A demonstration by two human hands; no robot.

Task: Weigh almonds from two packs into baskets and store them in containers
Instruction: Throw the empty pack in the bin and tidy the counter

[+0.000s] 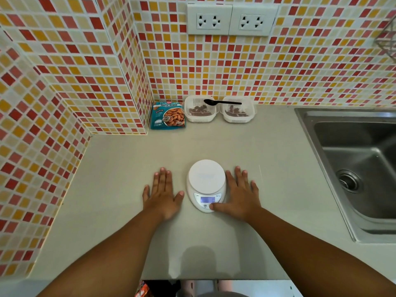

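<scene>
A white kitchen scale [206, 181] stands on the beige counter between my hands, its round platform bare and its display lit. My left hand [164, 194] lies flat on the counter just left of it, fingers straight. Flat on the counter to the scale's right is my right hand [240, 195], its thumb touching the scale's front by the display. At the back wall stand two white containers with baskets, the left one [200, 109] and the right one [237, 109], each holding almonds. A black spoon [222, 102] lies across their tops. A blue almond pack [168, 115] leans at the corner.
A steel sink [360, 168] fills the right side of the counter [120, 189]. Tiled walls close off the left and back, with two sockets [231, 20] high on the back wall. The counter's front edge runs below my forearms.
</scene>
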